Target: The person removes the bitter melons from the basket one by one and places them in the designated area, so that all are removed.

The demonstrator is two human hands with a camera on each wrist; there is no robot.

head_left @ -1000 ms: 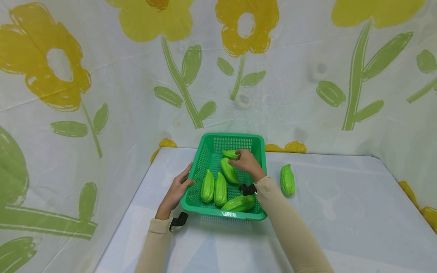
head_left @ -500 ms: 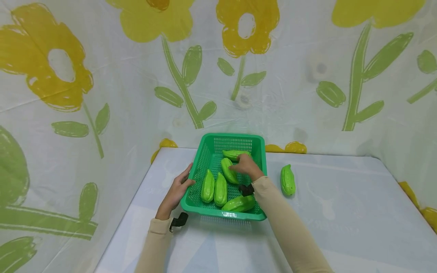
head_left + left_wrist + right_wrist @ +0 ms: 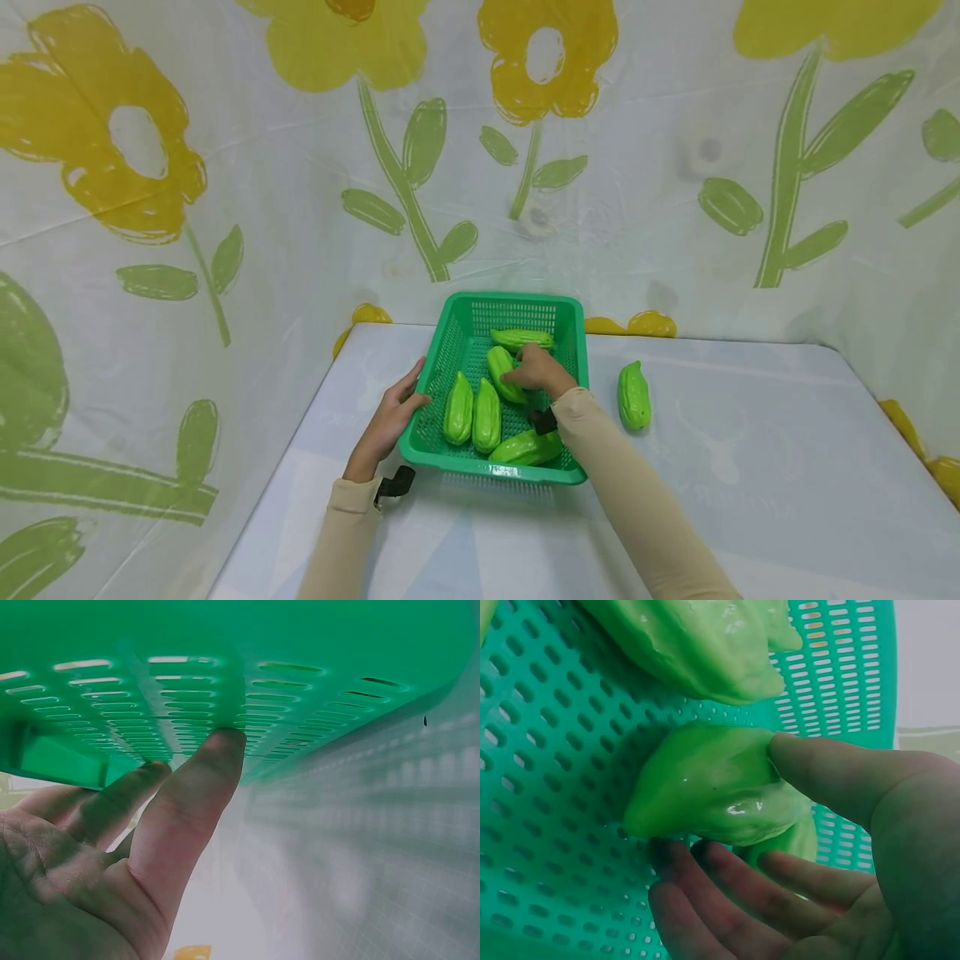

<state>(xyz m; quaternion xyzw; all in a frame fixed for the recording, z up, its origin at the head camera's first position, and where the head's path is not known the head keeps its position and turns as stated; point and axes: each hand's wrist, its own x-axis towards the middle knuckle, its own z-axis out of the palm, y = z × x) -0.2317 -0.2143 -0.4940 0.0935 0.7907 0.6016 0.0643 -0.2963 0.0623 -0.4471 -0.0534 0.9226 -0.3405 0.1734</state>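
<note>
A green plastic basket (image 3: 493, 471) holds several green bitter melons with ridged skin. My right hand (image 3: 540, 371) reaches inside it, thumb and fingers round the middle bitter melon (image 3: 498, 360). In the right wrist view the thumb presses that bitter melon (image 3: 712, 784) from one side, and the fingers lie along its opposite side. Beyond the hand lies another bitter melon (image 3: 517, 338) near the back wall. My left hand (image 3: 390, 418) rests against the basket's left side; in the left wrist view its straight fingertips touch the slotted wall (image 3: 292, 697) from outside.
Two bitter melons (image 3: 472, 412) lie side by side at the basket's left, and one (image 3: 527, 448) lies across its front. Outside, to the right, another bitter melon (image 3: 634, 398) lies on the pale table (image 3: 750, 492). A flowered cloth (image 3: 622, 200) hangs behind.
My right hand has drawn back from the rear bitter melon, which now shows more fully, and has come down onto the middle one. The left hand keeps its place.
</note>
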